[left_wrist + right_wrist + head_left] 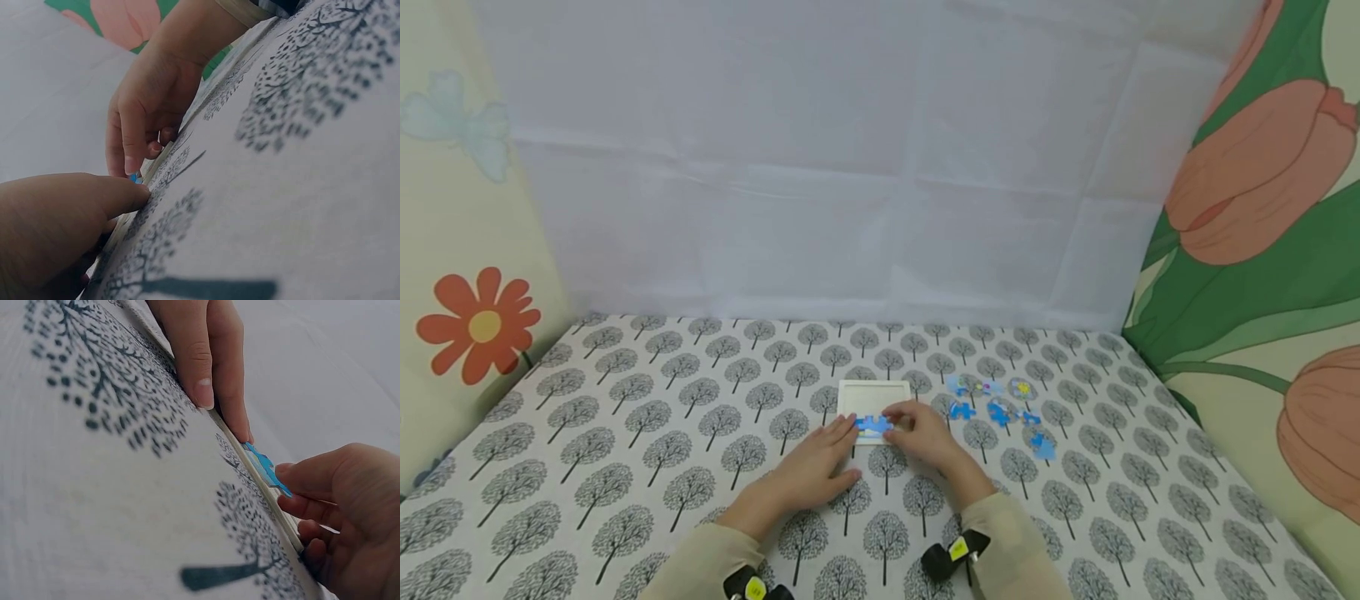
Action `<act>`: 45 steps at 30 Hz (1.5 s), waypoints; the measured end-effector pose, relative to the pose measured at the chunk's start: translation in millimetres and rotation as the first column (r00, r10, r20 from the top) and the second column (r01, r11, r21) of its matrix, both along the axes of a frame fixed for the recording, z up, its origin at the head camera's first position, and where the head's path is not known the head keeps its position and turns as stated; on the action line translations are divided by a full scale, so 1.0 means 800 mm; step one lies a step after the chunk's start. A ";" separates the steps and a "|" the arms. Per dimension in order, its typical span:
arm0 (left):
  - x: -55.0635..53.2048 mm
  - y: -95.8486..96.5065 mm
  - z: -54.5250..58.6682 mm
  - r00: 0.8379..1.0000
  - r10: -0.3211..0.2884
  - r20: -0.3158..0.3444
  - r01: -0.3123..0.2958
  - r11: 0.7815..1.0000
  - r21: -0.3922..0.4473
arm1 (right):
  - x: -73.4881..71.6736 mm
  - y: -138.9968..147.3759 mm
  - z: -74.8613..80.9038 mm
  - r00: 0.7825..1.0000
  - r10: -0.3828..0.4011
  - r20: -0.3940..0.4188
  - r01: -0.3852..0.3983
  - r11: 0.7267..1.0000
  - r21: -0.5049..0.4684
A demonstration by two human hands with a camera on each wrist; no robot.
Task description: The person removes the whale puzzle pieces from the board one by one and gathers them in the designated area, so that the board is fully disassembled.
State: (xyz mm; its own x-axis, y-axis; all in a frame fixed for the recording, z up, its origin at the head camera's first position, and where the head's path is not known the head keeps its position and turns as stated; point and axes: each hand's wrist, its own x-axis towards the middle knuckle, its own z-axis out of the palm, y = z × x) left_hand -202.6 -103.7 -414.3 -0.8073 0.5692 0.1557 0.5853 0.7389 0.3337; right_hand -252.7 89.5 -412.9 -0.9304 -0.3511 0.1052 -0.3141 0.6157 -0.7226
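Observation:
A white square puzzle frame [874, 386] lies on the cloth in front of me. Over its near side is a strip of blue jigsaw puzzle [872, 424], seen slightly tilted along the frame edge in the right wrist view. Thumb and index finger of my right hand [922, 433] pinch the strip's right end [281, 484]. My left hand [815, 461] lies palm down at the frame's near left corner. Its fingers are extended, with fingertips [247, 434] right at the strip's left end and the thumb apart on the cloth.
To the right of the frame lie several loose jigsaw pieces, among them a blue one [997, 413], one with a yellow shape [1022, 388] and a light blue one [1042, 446]. A tree-patterned cloth [662, 450] covers the table. A white sheet [820, 167] hangs behind.

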 end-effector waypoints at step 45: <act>-0.002 0.001 0.001 1.000 0.000 0.016 -0.001 1.000 0.013 | -0.003 0.021 0.018 0.999 0.043 0.028 -0.040 0.995 -0.088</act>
State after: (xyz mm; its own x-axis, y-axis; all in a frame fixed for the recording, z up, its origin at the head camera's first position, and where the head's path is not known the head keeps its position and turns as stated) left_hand -204.1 -103.2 -413.7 -0.8101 0.5668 0.1499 0.5793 0.7347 0.3529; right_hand -255.1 106.4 -398.5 -0.9183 -0.3803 0.1100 -0.3159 0.5366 -0.7825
